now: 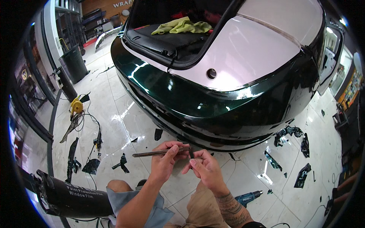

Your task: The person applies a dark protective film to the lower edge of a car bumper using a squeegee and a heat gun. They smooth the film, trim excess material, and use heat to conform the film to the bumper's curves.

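Note:
My left hand [164, 161] pinches a slim metal snap-off knife [150, 153], which lies roughly level with one end sticking out to the left. At the knife's right end, my right hand [205, 170] has its thumb and fingers closed round a small dark piece [191, 153]. Whether that piece is joined to the knife, I cannot tell. Both hands are above the floor, in front of the car's glossy dark green rear bumper [182, 100], and apart from it.
Scraps of dark film [303, 174] litter the white tiled floor [125, 114]. A blue heat gun [249, 197] lies near my right forearm. On the left are a yellow blower [76, 106] with cables, a black bin [73, 64] and a black film box [76, 197]. A green cloth [180, 26] rests in the open trunk.

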The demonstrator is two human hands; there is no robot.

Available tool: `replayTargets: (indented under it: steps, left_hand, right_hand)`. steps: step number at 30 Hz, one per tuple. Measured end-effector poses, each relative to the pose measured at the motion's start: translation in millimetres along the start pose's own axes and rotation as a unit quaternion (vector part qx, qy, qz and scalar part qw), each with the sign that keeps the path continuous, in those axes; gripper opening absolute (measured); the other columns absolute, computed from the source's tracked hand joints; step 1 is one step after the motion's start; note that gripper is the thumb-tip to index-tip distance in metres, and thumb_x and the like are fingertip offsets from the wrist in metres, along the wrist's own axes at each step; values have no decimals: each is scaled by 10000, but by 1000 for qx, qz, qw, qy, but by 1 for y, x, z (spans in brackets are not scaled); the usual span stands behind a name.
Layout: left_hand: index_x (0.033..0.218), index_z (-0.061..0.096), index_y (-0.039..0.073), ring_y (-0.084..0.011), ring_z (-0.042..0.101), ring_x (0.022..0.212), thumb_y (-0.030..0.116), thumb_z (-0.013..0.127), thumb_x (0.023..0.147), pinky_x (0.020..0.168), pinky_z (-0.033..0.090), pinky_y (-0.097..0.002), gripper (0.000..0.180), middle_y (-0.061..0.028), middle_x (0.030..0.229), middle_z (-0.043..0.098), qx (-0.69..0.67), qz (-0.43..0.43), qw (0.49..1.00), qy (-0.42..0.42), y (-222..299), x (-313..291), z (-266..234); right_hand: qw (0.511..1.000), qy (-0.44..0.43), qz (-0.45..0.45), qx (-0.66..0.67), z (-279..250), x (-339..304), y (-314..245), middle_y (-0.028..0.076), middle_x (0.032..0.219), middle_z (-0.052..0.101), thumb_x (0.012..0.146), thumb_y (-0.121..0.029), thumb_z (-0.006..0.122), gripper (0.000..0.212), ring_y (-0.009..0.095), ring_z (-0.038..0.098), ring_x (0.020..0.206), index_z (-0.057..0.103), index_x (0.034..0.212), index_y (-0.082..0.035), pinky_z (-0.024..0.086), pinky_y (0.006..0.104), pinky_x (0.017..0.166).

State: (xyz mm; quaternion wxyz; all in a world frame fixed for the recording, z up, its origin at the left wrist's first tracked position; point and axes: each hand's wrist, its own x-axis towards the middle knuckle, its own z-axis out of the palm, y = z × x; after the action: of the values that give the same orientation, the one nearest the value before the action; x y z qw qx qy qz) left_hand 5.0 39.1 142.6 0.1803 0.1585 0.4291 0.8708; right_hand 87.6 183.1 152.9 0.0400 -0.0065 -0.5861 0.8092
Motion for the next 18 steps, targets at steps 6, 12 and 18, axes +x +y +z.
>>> replayTargets:
  steps: [6,12,18]
  left_hand:
    - [1080,584,-45,-261,675,944,161,598,948,808,546,-338,245,-205,1077,667,9,9,1000,-8,-2,-3,4]
    - [1087,589,-26,-284,672,971,159,607,941,834,543,-357,236,-206,1072,668,-19,23,999,-17,3,-2,1]
    - [1092,583,-27,-278,667,988,137,600,943,849,547,-363,223,-210,1075,665,-21,5,1000,-22,-3,-4,0]
  right_hand:
    - [1000,-7,-4,-13,6,-7,2,103,771,677,972,-149,536,171,3,361,513,499,1057,-5,271,162,463]
    - [999,40,29,8,2,-9,2,80,728,652,968,-157,543,189,2,366,498,491,1057,1,267,164,457]
    - [999,24,15,23,1,-8,3,159,800,686,973,-167,534,191,0,328,480,478,1072,-13,259,164,443]
